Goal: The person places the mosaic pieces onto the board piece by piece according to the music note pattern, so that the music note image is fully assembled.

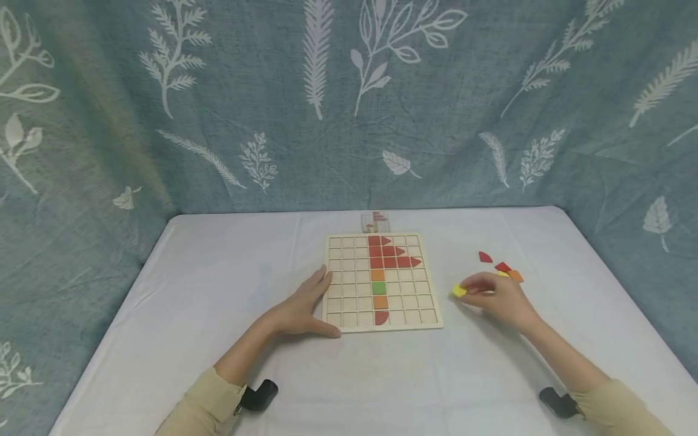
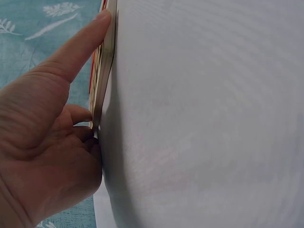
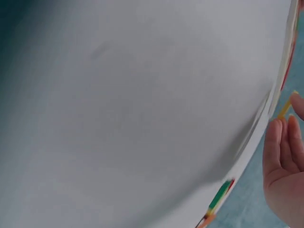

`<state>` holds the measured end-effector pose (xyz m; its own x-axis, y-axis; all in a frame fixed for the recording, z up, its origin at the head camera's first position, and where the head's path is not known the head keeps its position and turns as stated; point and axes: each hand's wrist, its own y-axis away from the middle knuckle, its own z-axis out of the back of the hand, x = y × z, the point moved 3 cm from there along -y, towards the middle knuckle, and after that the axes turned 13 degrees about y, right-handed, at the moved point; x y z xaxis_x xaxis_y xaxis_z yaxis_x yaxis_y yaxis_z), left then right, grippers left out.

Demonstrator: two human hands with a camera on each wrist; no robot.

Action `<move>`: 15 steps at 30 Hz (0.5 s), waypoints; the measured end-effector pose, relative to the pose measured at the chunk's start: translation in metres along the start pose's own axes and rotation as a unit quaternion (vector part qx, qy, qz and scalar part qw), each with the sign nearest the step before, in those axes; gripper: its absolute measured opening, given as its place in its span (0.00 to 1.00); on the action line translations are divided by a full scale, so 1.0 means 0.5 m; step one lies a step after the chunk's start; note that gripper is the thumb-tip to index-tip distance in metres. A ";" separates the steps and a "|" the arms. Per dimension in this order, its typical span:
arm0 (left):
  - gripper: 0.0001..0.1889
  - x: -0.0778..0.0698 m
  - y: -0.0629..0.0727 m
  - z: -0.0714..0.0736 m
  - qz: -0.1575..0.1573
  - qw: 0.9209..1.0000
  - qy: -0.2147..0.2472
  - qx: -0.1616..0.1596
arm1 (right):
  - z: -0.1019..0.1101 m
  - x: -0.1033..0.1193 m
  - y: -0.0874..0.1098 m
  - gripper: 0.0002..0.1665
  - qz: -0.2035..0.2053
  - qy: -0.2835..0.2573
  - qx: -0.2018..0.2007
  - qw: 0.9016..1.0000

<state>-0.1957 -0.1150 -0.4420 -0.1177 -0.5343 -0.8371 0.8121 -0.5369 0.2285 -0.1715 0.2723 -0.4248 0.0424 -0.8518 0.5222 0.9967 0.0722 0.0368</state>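
A pale wooden grid board [image 1: 349, 284] lies on the white-covered table. My left hand [image 1: 305, 306] rests at its near left corner, fingers along the left side and the outstretched thumb by the front edge. The left wrist view shows the left hand [image 2: 52, 123] against the board's edge [image 2: 107, 61]. To the right of the board, my right hand [image 1: 501, 301] pinches a small yellow tile [image 1: 458, 291] between thumb and fingers. In the right wrist view the yellow tile [image 3: 285, 109] appears as a thin strip in the right hand [image 3: 287, 175].
Red tiles [image 1: 395, 262] form three rows on the board, above a column with orange, a green tile [image 1: 378, 288] and a red quarter-round [image 1: 381, 317]. Behind stands a small clear-looking picture card [image 1: 375, 221]. Several loose tiles, including an orange one [image 1: 515, 276], lie beyond the right hand.
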 end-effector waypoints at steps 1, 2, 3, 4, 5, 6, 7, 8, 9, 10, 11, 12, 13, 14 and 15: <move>0.64 0.000 0.000 0.000 0.000 1.000 0.000 0.000 | -0.004 0.006 -0.002 0.18 -0.008 -0.011 0.008 1.000; 0.64 -0.001 -0.001 0.000 0.001 1.000 0.000 0.000 | -0.009 0.012 -0.004 0.19 -0.013 -0.020 0.014 1.000; 0.64 -0.001 -0.002 0.000 0.001 1.000 0.000 0.001 | -0.015 0.019 -0.006 0.20 -0.017 -0.029 0.021 0.999; 0.64 0.000 -0.002 0.000 0.001 1.000 -0.001 0.001 | -0.020 0.027 -0.009 0.20 -0.020 -0.037 0.028 0.999; 0.64 0.000 -0.003 0.000 0.001 1.000 -0.002 0.002 | -0.026 0.035 -0.012 0.20 -0.021 -0.043 0.034 0.998; 0.64 0.001 -0.004 0.000 0.001 1.000 -0.003 0.003 | -0.032 0.045 -0.014 0.20 -0.017 -0.049 0.040 0.998; 0.64 0.001 -0.004 0.000 0.002 1.000 -0.004 0.004 | -0.038 0.055 -0.017 0.20 -0.013 -0.055 0.045 0.997; 0.64 0.002 -0.004 0.001 0.001 1.000 -0.005 0.003 | -0.044 0.066 -0.020 0.20 -0.008 -0.059 0.050 0.997; 0.64 0.002 -0.005 0.001 0.003 1.000 -0.005 0.004 | -0.050 0.079 -0.023 0.19 -0.001 -0.063 0.053 0.997; 0.64 0.003 -0.005 0.002 0.003 1.000 -0.005 0.003 | -0.056 0.092 -0.027 0.18 0.006 -0.066 0.057 0.996; 0.65 0.003 -0.005 0.002 0.005 1.000 -0.007 0.003 | -0.062 0.106 -0.030 0.18 0.015 -0.067 0.060 0.996; 0.65 0.003 -0.005 0.003 0.007 1.000 -0.007 0.002 | -0.069 0.120 -0.034 0.17 0.024 -0.068 0.064 0.995; 0.65 0.003 -0.004 0.003 0.008 1.000 -0.006 0.002 | -0.075 0.135 -0.038 0.16 0.034 -0.064 0.066 0.995; 0.65 0.004 -0.004 0.004 0.006 1.000 -0.006 0.002 | -0.082 0.149 -0.043 0.16 0.045 -0.061 0.068 0.995; 0.65 0.003 -0.004 0.004 0.006 1.000 -0.006 0.002 | -0.090 0.164 -0.048 0.15 0.056 -0.058 0.071 0.994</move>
<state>-0.1989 -0.1161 -0.4428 -0.1143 -0.5480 -0.8286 0.8107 -0.5336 0.2411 -0.1887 0.1775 -0.4210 0.1359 -0.7699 0.6235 0.9659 0.2429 0.0894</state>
